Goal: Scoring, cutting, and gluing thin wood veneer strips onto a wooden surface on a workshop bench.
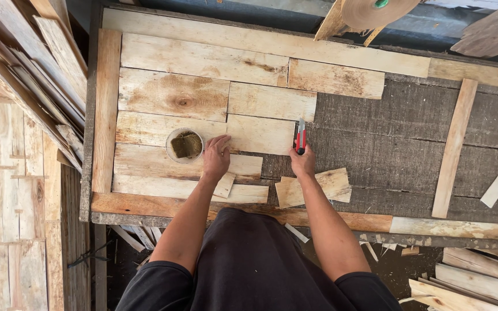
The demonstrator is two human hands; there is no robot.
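left hand [217,156] pressed flat on veneer piece [260,134] | right hand [303,162] clamped on red knife [301,137] | blade best drawn along the piece's right edge, piece held steady

2 hands [216,158] — 1 knife [301,138] — 1 bowl [184,145]

Planks [171,95]: pale raw wood, matt, rough-sawn, knots and grain showing.
Worktop [410,132]: dark weathered wood, coarse, dull grey-brown.
Knife [301,138]: red plastic body, smooth, slight sheen; thin metal blade at the tip.
Round tub [184,145]: whitish plastic rim, a fibrous olive-brown wad inside.
Offcut [312,187]: light wood, dry, matt.
Roll [376,10]: brown paper, smooth, matt.
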